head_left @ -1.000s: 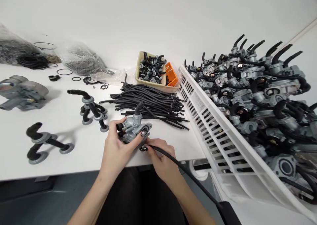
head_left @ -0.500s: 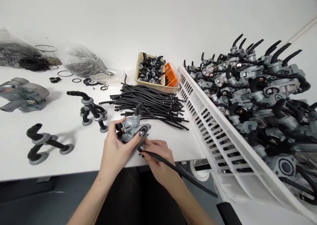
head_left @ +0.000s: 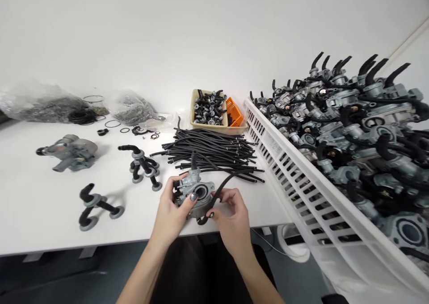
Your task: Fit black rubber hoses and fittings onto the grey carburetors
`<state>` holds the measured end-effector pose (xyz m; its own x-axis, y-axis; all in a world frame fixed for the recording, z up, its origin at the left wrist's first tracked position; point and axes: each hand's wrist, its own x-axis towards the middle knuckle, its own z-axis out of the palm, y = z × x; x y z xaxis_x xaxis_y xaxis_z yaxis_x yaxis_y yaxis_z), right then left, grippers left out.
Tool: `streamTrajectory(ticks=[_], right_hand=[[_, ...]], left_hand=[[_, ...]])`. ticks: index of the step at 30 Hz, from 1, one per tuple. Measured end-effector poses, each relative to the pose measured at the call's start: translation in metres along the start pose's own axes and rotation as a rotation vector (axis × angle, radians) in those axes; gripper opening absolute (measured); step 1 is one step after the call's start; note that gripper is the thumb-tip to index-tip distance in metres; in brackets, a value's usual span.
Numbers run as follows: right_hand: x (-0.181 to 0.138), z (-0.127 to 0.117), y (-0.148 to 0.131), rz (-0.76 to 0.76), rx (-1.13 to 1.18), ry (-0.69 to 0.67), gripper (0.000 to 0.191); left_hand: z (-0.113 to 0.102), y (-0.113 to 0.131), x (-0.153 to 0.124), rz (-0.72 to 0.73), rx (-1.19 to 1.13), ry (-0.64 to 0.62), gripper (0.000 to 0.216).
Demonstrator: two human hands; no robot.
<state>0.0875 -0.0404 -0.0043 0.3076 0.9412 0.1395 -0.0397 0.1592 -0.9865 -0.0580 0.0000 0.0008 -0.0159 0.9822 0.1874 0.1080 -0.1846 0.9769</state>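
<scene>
Head view: a carburetor is gripped by the left hand at lower centre of the frame, just above the near edge of the table, its round port turned toward the camera; a hose is pinched by the closed right hand, curved, its lower end touching the carburetor's underside; a hose pile is seen just behind; a tray of small parts and an orange bin are set at upper centre; a white crate, heaped with grey units, fills the right; a spare carburetor is laid at left.
</scene>
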Motion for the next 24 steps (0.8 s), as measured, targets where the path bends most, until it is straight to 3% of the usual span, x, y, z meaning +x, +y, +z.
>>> streamTrajectory(ticks=[9,13,18,21,24], right_hand=[[-0.005,0.000,0.014,-0.150,-0.030,0.191,0.048],[-0.007,-0.005,0.016,-0.211,-0.072,0.153,0.040],[-0.009,-0.008,0.018,-0.160,-0.049,0.067,0.044],[-0.014,-0.005,0.019,-0.178,-0.008,0.016,0.046],[-0.021,0.000,0.019,-0.210,0.029,0.022,0.050]], left_hand=[[-0.001,0.002,-0.003,0.061,0.017,-0.177,0.058],[0.000,0.002,-0.003,0.092,0.049,-0.207,0.064],[-0.002,0.000,-0.002,0.111,0.041,-0.214,0.076],[-0.001,-0.002,-0.002,0.043,-0.051,-0.175,0.089],[0.002,-0.002,-0.004,-0.101,-0.238,-0.116,0.087]])
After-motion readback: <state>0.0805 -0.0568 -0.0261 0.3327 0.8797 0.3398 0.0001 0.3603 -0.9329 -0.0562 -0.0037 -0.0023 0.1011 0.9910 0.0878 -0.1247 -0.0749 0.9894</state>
